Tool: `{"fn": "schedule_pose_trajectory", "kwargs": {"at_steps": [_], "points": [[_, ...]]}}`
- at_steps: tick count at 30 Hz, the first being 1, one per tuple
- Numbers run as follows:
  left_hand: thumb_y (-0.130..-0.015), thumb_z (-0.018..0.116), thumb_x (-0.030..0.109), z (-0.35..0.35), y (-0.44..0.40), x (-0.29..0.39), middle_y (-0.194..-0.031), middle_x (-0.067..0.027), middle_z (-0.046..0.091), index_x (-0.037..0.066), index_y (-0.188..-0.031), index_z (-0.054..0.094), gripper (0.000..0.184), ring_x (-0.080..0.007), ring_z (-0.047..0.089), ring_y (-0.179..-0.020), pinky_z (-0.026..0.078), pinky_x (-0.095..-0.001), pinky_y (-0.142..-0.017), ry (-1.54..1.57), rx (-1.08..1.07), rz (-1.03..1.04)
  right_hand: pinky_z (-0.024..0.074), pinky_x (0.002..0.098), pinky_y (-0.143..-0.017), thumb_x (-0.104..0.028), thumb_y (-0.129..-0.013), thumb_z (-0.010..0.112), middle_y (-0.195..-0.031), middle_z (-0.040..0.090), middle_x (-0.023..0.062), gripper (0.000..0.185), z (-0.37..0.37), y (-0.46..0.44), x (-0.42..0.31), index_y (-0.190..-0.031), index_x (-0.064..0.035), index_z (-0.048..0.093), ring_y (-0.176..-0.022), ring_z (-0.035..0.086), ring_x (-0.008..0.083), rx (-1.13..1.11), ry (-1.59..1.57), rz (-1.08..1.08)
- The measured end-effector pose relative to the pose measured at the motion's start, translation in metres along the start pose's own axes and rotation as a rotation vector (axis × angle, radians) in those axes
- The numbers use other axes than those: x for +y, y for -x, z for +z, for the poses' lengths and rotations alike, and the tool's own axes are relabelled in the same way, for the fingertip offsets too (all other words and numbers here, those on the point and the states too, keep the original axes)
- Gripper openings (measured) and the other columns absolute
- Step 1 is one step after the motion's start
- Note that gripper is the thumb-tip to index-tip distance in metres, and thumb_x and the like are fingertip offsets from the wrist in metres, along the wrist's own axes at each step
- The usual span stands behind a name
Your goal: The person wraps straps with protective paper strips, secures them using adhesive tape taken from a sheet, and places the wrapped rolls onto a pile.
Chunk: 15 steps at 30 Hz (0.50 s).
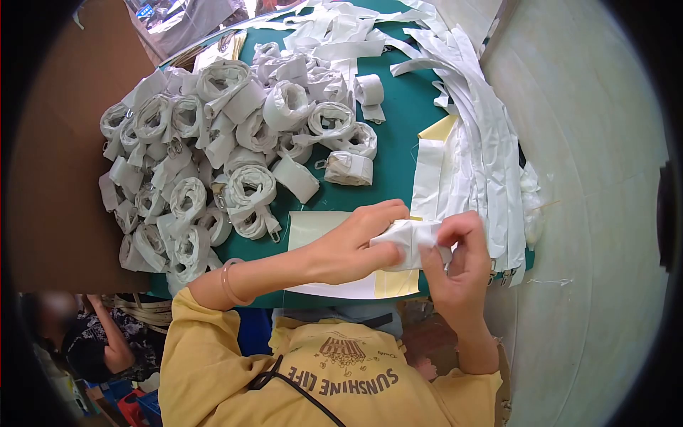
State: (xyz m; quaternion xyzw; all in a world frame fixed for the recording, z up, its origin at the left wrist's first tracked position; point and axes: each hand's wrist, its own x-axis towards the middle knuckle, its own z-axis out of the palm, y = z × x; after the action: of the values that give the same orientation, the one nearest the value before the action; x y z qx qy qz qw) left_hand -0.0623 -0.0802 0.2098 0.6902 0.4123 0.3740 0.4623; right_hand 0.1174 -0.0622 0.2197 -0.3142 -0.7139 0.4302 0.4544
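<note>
Near the front of the green table, a small flattened roll of white strip [404, 240] sits between my hands. My left hand [363, 238] is closed around its left side, thumb pressed on the front. At its right end, my right hand [459, 263] pinches the strip with curled fingers and thumb. Under my hands lie a pale sheet [313, 226] and a yellowish piece [398, 283]. Long white strips [484, 178] run along the table's right side, with metal clips at their near ends. What lies inside the roll is hidden by my fingers.
A heap of rolled white strips [249, 186], some with metal buckles, covers the left of the green table [398, 92]. More loose strips [334, 32] lie at the back. A brown board [64, 142] stands at left; a pale wall [590, 178] is at right. Another person [107, 334] sits lower left.
</note>
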Motion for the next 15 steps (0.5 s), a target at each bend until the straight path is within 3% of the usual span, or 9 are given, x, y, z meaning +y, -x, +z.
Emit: {"fn": "schedule_pose_trajectory", "kwargs": {"at_steps": [2,5,7,10,11,12,14,15], "points": [[-0.073,0.052,0.018,0.003,0.003,0.009,-0.085,-0.0094,0.045,-0.001,-0.097,0.045,0.031,-0.0194,0.048,-0.078,0.041,-0.0306,-0.066,0.046,0.064,-0.180,0.0347,0.0227,-0.069,0.003,-0.076,0.064,-0.085,0.040,0.0047,0.020,0.005,0.002,0.006,-0.084,-0.0028,0.047,-0.077,0.039,0.0126,0.117,-0.104,0.102],[-0.074,0.052,0.018,-0.001,0.000,0.018,-0.089,-0.0096,0.045,-0.001,-0.101,0.047,0.033,-0.0206,0.048,-0.079,0.042,-0.0305,-0.067,0.184,-0.010,-0.314,0.0363,0.0255,-0.074,0.003,-0.079,0.061,-0.090,0.043,0.0082,0.014,0.007,0.003,0.010,-0.089,-0.0020,0.053,-0.083,0.042,0.0161,0.172,0.076,-0.091],[-0.074,0.052,0.017,-0.003,-0.001,0.018,-0.090,-0.0095,0.045,-0.001,-0.103,0.047,0.035,-0.0199,0.048,-0.081,0.042,-0.0306,-0.068,0.144,-0.007,-0.307,0.0373,0.0314,-0.080,-0.001,-0.084,0.056,-0.095,0.045,0.0123,0.012,0.006,-0.001,-0.002,-0.096,-0.0016,0.058,-0.092,0.043,0.0232,0.010,0.409,-0.106],[-0.076,0.051,0.020,-0.012,0.005,0.020,-0.094,-0.0125,0.046,-0.002,-0.103,0.048,0.036,-0.0212,0.049,-0.087,0.043,-0.0329,-0.070,0.065,-0.006,-0.291,0.0376,0.0375,-0.083,-0.006,-0.088,0.051,-0.098,0.046,0.0136,0.017,0.002,-0.008,-0.009,-0.101,-0.0017,0.060,-0.096,0.043,0.0300,-0.130,0.616,-0.181],[-0.078,0.051,0.023,-0.015,0.006,0.021,-0.095,-0.0156,0.046,-0.004,-0.101,0.049,0.036,-0.0232,0.049,-0.091,0.044,-0.0351,-0.072,0.042,-0.030,-0.273,0.0354,0.0395,-0.084,-0.015,-0.089,0.052,-0.095,0.047,0.0123,0.019,0.002,-0.010,-0.004,-0.098,-0.0005,0.059,-0.098,0.042,0.0306,-0.136,0.621,-0.183],[-0.078,0.052,0.023,-0.019,0.007,0.021,-0.100,-0.0154,0.046,-0.004,-0.107,0.049,0.040,-0.0228,0.049,-0.097,0.044,-0.0345,-0.075,0.016,-0.098,-0.253,0.0354,0.0395,-0.084,-0.015,-0.089,0.052,-0.095,0.047,0.0123,0.019,0.003,-0.014,-0.003,-0.098,-0.0005,0.059,-0.098,0.042,0.0306,-0.135,0.615,-0.185],[-0.078,0.054,0.023,-0.027,0.011,0.020,-0.104,-0.0152,0.046,-0.004,-0.110,0.048,0.042,-0.0236,0.048,-0.100,0.044,-0.0345,-0.077,0.015,-0.095,-0.252,0.0315,0.0402,-0.088,-0.025,-0.089,0.054,-0.099,0.046,0.0144,0.026,0.001,-0.023,-0.001,-0.096,-0.0009,0.059,-0.099,0.041,0.0311,-0.395,0.503,-0.001],[-0.078,0.057,0.023,-0.030,0.011,0.019,-0.108,-0.0150,0.046,-0.004,-0.113,0.047,0.045,-0.0244,0.047,-0.104,0.045,-0.0344,-0.079,0.026,-0.102,-0.243,0.0277,0.0396,-0.093,-0.034,-0.091,0.050,-0.101,0.045,0.0170,0.034,0.004,-0.026,0.003,-0.098,-0.0021,0.057,-0.102,0.040,0.0322,-0.417,0.537,0.018]]}}
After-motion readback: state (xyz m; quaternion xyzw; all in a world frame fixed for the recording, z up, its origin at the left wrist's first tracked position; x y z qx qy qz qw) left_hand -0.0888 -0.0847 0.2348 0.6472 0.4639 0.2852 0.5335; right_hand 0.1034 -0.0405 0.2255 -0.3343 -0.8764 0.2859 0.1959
